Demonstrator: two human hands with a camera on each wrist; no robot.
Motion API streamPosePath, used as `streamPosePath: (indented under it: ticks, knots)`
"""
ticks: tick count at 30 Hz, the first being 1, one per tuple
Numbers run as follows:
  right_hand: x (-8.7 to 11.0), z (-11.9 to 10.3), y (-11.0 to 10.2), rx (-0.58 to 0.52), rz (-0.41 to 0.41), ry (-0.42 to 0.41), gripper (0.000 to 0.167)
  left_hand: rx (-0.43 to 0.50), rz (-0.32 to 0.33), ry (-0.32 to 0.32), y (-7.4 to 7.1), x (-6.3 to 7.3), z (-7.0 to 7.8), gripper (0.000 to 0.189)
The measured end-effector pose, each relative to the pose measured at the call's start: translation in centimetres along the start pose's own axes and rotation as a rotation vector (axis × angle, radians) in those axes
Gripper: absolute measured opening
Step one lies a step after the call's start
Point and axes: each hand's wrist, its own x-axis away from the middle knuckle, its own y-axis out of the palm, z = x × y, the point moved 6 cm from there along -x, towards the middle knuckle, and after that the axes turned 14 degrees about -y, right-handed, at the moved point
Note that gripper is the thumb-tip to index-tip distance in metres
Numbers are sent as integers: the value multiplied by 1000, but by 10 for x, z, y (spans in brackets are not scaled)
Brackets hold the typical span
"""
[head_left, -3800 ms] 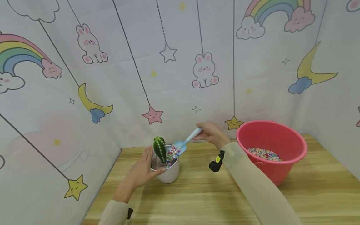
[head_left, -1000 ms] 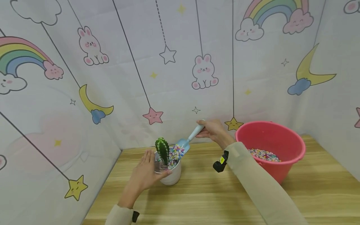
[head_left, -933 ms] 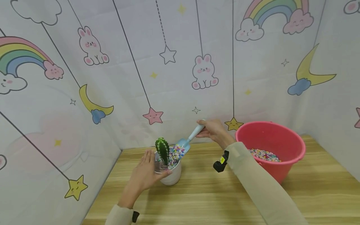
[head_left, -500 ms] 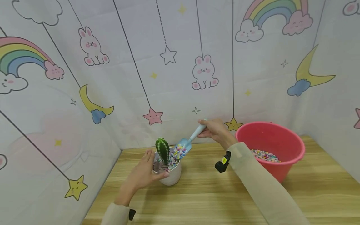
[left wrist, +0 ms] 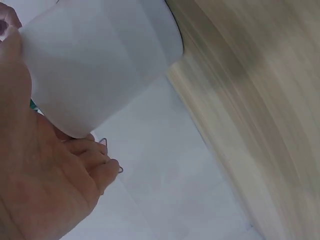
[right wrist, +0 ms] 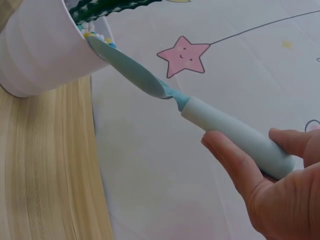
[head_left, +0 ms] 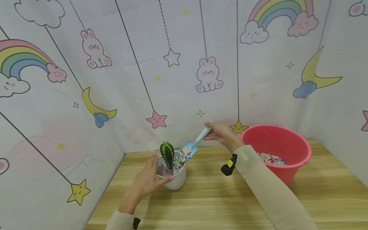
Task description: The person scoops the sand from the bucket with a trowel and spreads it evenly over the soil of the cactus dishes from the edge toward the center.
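Observation:
A white flower pot point(head_left: 176, 180) stands on the wooden table with a green cactus point(head_left: 167, 155) upright in it. Colourful small beads point(head_left: 177, 166) lie around the cactus base, mostly on the right side. My left hand point(head_left: 146, 177) holds the pot from the left, thumb at the near rim and fingers toward the back. My right hand point(head_left: 222, 132) grips the pale handle of a light blue scoop point(head_left: 192, 147). The scoop's blade tilts down toward the pot's right rim with beads still on it. In the right wrist view the blade tip point(right wrist: 95, 44) is right at the rim.
A red bucket point(head_left: 299, 156) with more beads point(head_left: 271, 158) in it stands to the right, partly behind my right forearm. White cloth point(head_left: 184, 95) printed with bunnies, stars and rainbows hangs behind and at the left of the table point(head_left: 207, 204).
The scoop has drawn slightly right, its blade further from the cactus, with fewer beads on it. More beads show spread around the cactus base. My left hand stays at the pot.

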Motion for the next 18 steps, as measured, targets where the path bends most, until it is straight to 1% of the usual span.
streamPosePath:
  ticks: [5,11,14,16,18]
  knots:
    - [0,-1,-3,0,-5,-1,53,-21,28,-37,0,4,7,127]
    - [0,-2,-5,-2,-3,-6,54,-64,59,-53,0,8,13,127]
    - [1,-4,-5,-5,-2,-5,52,-69,54,-47,-2,9,14,125]
    - [2,-5,-5,-9,0,-7,51,-55,41,-26,-2,6,12,125]
    - [3,-6,-5,-16,2,-10,45,-22,22,4,-3,2,9,125]
